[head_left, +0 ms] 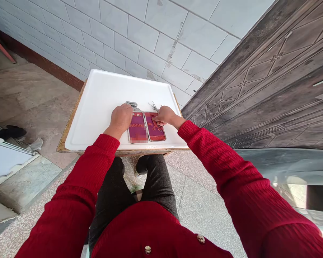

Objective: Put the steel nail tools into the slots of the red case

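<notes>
Open red case (pixel 146 126) on white tray (pixel 97 107) — left hand (pixel 121 117) beside, right hand (pixel 163 115) upon

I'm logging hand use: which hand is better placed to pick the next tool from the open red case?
Probably the right hand: its fingertips already rest on the red case. The left hand sits closed at its edge.

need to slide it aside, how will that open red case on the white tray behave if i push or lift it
The open red case lies flat in two hinged halves, so it should slide rather than roll or tip. The white tray looks smooth, so it may skid easily. Lifted by one half, it would probably fold at the hinge, and the small metal tools beside it look loose enough to scatter.
</notes>
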### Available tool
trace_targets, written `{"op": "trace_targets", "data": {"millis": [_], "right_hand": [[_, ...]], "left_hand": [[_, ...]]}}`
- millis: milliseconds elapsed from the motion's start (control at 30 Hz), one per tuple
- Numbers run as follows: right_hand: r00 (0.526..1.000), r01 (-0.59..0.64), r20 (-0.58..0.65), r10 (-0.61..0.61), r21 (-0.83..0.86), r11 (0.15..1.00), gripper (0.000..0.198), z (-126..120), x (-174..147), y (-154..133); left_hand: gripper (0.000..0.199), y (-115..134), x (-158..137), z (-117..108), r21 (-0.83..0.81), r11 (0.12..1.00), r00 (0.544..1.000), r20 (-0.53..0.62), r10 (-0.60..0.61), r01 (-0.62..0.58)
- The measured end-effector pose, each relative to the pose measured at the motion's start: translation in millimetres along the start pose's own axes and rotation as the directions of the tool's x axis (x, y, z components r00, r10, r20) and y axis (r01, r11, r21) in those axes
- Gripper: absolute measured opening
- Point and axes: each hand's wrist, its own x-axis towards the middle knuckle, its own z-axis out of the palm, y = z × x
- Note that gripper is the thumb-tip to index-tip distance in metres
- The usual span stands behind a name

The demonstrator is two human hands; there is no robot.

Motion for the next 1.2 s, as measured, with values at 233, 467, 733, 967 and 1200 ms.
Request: {"op": "trace_targets", "data": {"millis": [233,467,733,967,1200], "right_hand": [[0.993,0.001,-0.115,0.024,0.213,0.977,0.034,-12,-3,-5],[0.977,0.094,-0.210,-0.030,0.303,0.948,0.034,-22,30,5],[0.944,0.164,-0.291,-0.155,0.007,0.986,0.022,-40,53,0],[0.871,0.253,-0.433,-0.233,-0.012,0.967,0.014,-9,69,22],[0.778,0.408,-0.614,-0.137,0.327,0.853,0.020,7,66,45]], "left_hand": [[0.023,2,1,-1,-0.001,1.000,1.000,0.015,-0.025,0.025],[0.026,2,-1,-5,0.041,0.999,1.000,0.013,0.007,-0.008],[0.030,1,0,-6,0.057,0.998,1.000,0.011,0.002,-0.003],[0.028,-2,0,-7,0.042,0.999,1.000,0.009,-0.001,0.001],[0.031,-2,1,-9,0.054,0.999,1.000,0.012,0.001,-0.002]]}}
